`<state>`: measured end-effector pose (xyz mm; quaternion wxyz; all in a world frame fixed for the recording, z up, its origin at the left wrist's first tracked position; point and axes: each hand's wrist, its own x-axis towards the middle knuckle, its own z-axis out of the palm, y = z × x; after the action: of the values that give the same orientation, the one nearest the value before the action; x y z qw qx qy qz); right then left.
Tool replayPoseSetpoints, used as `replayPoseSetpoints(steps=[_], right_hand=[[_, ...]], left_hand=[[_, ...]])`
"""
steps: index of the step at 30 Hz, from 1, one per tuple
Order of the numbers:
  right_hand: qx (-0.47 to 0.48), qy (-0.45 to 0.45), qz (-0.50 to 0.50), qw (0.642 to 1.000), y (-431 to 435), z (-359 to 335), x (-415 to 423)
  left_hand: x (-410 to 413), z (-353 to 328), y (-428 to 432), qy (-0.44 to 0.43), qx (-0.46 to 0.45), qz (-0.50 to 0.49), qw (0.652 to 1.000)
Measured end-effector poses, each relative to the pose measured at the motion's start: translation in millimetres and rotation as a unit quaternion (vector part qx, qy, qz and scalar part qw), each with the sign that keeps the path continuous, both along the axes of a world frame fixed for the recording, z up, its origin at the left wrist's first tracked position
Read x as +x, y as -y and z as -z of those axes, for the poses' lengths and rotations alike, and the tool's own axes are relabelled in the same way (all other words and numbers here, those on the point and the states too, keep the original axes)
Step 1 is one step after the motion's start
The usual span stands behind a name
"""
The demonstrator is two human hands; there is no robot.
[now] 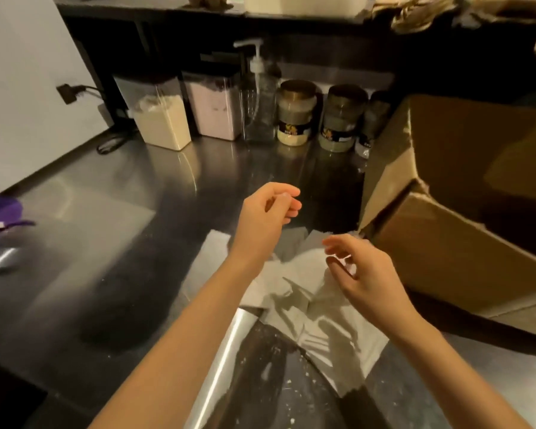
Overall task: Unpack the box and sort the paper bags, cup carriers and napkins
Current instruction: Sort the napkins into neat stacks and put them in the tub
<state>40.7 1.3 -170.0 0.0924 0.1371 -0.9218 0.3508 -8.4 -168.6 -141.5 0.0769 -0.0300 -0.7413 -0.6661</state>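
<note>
Nearest to us, our two bare forearms reach out over the steel surface (84,274), and below them a loose heap of white napkins (304,292) lies spread on it, some sheets crumpled, some flat, the near ones hanging over the shiny edge. Our left hand (265,218) hovers above the far side of the heap, fingers curled loosely inward, the grip narrow and empty as far as we can see. Our right hand (365,274) hangs just over the right part of the napkins, fingers half bent and apart, the grip loose, holding nothing that we can make out. To the right stands the cardboard box (458,252), its flaps open, its near corner just beside the napkins; its inside is dark and we cannot tell what it holds. Along the back of the surface stand two clear containers of powder (161,119), a pump bottle (259,100) and several lidded jars (296,114). At the far left edge lies a purple cloth (0,212)
</note>
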Motion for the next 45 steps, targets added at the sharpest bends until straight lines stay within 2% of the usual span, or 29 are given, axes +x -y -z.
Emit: replayPoseSetpoints(steps=[4,9,16,21,28,37,41,45], right_hand=[[0.074,-0.031,-0.047,0.996,-8.8,33.1,5.8],[0.110,-0.085,-0.064,0.988,-11.4,47.5,11.1],[0.091,-0.132,-0.068,0.985,-12.1,53.7,41.3],[0.054,-0.094,-0.044,0.993,-19.4,52.7,71.7],[0.100,-0.013,-0.055,0.993,-23.8,60.1,80.4],[0.132,-0.102,-0.027,0.986,-25.1,76.2,66.4],[0.090,-0.121,0.007,0.989,-24.8,73.7,67.8],[-0.034,-0.143,0.047,0.988,-30.0,60.5,75.8]], left_hand=[[4.8,26.6,-2.5,-0.030,-0.009,0.003,0.999],[14.9,46.6,-7.9,-0.076,-0.026,0.028,0.996],[40.0,49.8,-13.9,-0.113,-0.009,0.065,0.991],[64.7,51.4,-22.5,-0.116,-0.014,0.089,0.989],[74.6,60.3,-26.7,-0.095,-0.001,0.081,0.992],[64.8,72.5,-25.6,-0.114,-0.069,0.079,0.988],[67.4,74.3,-25.0,-0.120,-0.099,0.095,0.983],[72.8,72.6,-26.0,-0.110,-0.104,0.146,0.978]])
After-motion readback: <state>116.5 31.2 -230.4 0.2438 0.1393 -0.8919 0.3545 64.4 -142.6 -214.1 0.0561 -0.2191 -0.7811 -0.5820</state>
